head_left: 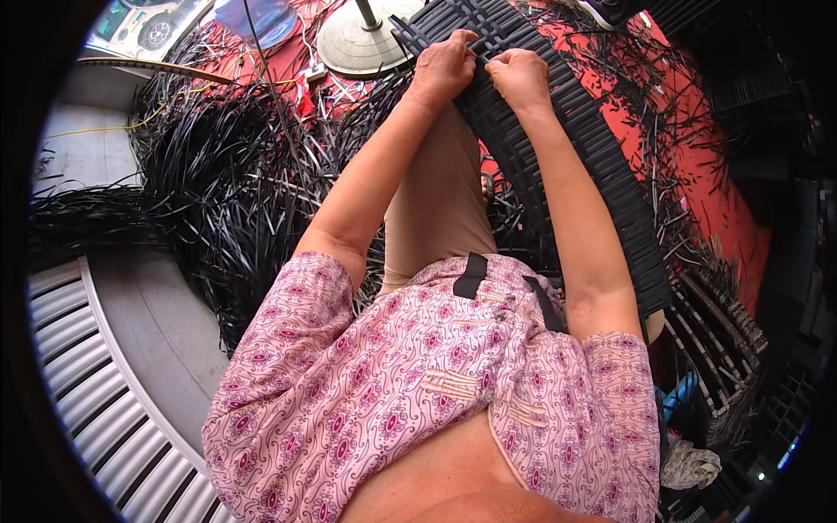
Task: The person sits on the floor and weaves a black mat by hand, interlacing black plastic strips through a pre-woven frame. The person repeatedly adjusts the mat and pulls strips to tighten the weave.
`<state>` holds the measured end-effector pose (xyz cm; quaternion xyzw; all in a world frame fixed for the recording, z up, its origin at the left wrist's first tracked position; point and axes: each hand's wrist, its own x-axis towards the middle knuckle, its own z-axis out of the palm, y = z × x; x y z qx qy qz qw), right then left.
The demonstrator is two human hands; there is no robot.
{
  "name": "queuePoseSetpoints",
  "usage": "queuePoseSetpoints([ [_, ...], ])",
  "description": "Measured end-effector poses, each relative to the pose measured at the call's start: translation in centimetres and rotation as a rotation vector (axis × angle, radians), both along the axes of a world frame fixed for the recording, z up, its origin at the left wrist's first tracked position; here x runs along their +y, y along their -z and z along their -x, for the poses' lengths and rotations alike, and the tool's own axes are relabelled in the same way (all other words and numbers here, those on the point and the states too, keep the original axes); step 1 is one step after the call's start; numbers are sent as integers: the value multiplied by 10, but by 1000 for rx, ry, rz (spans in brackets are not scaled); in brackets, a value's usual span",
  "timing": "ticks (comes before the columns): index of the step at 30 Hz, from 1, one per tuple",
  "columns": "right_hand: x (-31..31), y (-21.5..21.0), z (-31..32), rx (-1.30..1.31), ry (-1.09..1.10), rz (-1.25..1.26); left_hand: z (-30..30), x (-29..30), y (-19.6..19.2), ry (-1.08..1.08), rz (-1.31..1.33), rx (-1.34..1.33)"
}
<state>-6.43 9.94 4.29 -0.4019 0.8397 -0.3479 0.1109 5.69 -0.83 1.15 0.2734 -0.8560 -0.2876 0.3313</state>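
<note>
A dark woven panel [602, 166] of black flat strips over slats curves across my lap from top centre to the right. At its upper part, my left hand [443, 71] lies with fingers curled in against the weave. A short gap away, my right hand [523, 80] is closed, thumb and forefinger pinched together just above the panel. What the fingertips grip, perhaps a thin black strip, is too small to make out. Both forearms reach up over my lap.
Heaps of loose black strips [218, 157] lie left of my leg and over the red floor [680, 166]. A round stand base [362, 44] stands at the top. A pale slatted bench [96, 375] is at lower left, a crumpled cloth [690, 466] at lower right.
</note>
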Motion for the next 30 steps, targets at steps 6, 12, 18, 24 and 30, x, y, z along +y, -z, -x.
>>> queuePoseSetpoints([
  [6,-9,-15,-1,19,21,-178,2,3,-2,-5,0,-18],
  [12,-11,-6,-2,60,20,-165,-3,4,-3,0,-41,22],
  [18,-12,2,-4,161,86,-124,-7,1,-6,73,-150,81],
  [24,-11,-12,-23,226,114,-162,-10,-19,1,196,-396,83],
  [30,-10,-7,-37,316,134,-117,-14,-5,3,118,-399,218],
])
